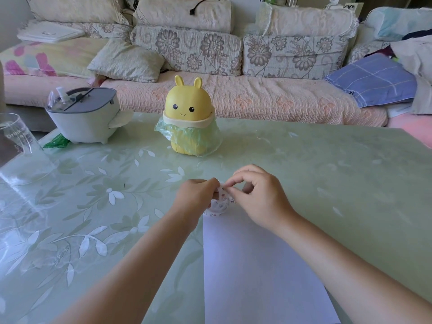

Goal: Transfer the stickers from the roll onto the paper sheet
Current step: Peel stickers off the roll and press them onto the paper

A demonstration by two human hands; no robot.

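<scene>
The left hand [195,197] grips the sticker roll [218,205] at the far edge of the paper sheet [254,265], hiding most of it. The right hand [259,197] pinches a peeled strip end [222,188]; its prints are too small to read.

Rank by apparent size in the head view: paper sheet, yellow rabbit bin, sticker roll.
1. paper sheet, though it lies nearest the camera
2. yellow rabbit bin
3. sticker roll, partly covered

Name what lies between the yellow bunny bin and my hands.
Head view: only bare patterned table cover separates the bin from the left hand and right hand.
</scene>
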